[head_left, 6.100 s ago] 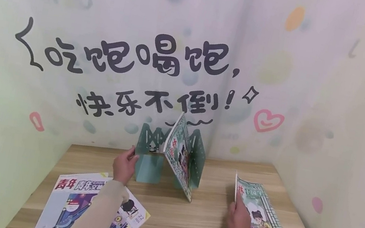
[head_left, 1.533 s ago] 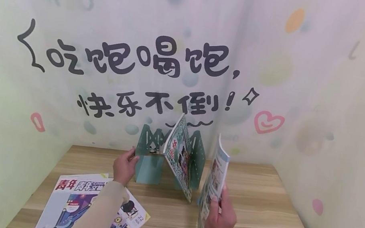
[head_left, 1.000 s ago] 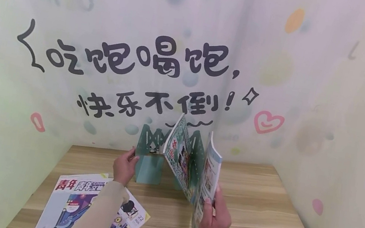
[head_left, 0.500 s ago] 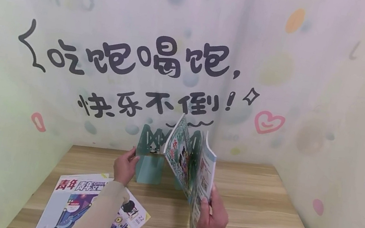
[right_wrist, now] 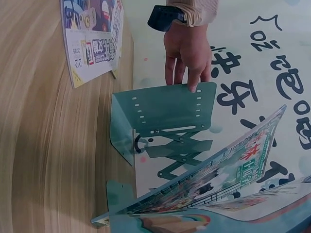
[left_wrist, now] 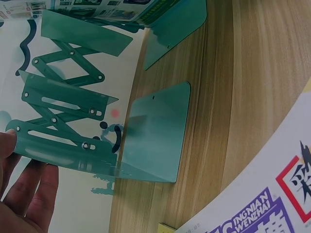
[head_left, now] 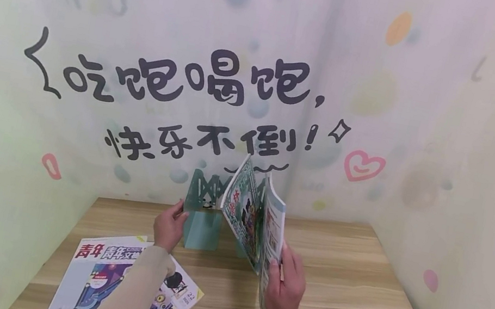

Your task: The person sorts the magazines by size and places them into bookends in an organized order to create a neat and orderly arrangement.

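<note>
A green expanding metal bookend (head_left: 202,230) stands at the back of the table. My left hand (head_left: 169,226) pinches its left end plate, thumb on the inner face and fingers behind, as the right wrist view shows. A magazine with a green illustrated cover (head_left: 245,210) leans upright in the bookend's right part. My right hand (head_left: 287,291) grips a second magazine (head_left: 272,225) by its near edge, thumb on the side toward the bookend. That magazine is upright, close to the leaning one, and overlaps the bookend's right end plate in the head view, hiding most of it.
Two more magazines lie overlapping at the front left of the wooden table (head_left: 354,284), a white one (head_left: 73,278) and one marked 22 (head_left: 184,287), partly under the left forearm. A printed wall (head_left: 359,113) stands right behind the bookend.
My right hand has lifted the second magazine from the table's right side, turned it upright and carried it left to the bookend. My left hand has stayed on the end plate.
</note>
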A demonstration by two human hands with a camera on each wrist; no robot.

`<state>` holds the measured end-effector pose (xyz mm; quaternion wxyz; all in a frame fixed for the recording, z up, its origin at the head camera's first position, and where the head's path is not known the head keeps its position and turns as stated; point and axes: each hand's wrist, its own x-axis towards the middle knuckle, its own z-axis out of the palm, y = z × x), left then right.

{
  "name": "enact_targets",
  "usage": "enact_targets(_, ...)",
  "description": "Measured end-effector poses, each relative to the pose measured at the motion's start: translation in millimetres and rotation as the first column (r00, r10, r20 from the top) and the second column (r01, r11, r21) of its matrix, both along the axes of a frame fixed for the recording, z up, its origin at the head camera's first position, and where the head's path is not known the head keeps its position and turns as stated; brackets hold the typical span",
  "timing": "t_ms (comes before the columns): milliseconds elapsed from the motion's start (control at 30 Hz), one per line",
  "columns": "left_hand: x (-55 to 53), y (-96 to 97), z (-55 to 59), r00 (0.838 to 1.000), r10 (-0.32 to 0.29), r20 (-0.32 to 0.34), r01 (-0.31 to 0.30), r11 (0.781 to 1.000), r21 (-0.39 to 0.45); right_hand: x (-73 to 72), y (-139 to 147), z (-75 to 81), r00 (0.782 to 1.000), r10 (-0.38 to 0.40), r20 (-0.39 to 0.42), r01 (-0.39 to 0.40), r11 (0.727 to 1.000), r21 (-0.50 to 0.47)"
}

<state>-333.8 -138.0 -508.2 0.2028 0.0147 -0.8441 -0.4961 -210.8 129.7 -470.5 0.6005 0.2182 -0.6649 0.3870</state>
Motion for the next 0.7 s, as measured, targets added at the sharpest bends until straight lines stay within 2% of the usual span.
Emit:
enact_targets(300, -0.1, -0.2, -0.1, 1.000, -0.003, 0.003, 0.003, 1.000, 0.004, -10.9, 2, -16.5, 0.995, -0.078, 0.067, 0.079, 0.997, -0.010)
enact_targets(500, 2.1, 0.1, 3.0, 1.000, -0.011, 0.012, 0.011, 1.000, -0.008, -12.4, 3, -16.5, 0.990, -0.107, 0.088, 0.108, 0.994, -0.014)
enact_targets(700, 1.8, -0.1, 3.5, 1.000, -0.012, 0.013, 0.012, 1.000, -0.002, -10.0, 4, -15.6, 0.980, -0.170, 0.106, 0.170, 0.985, 0.011)
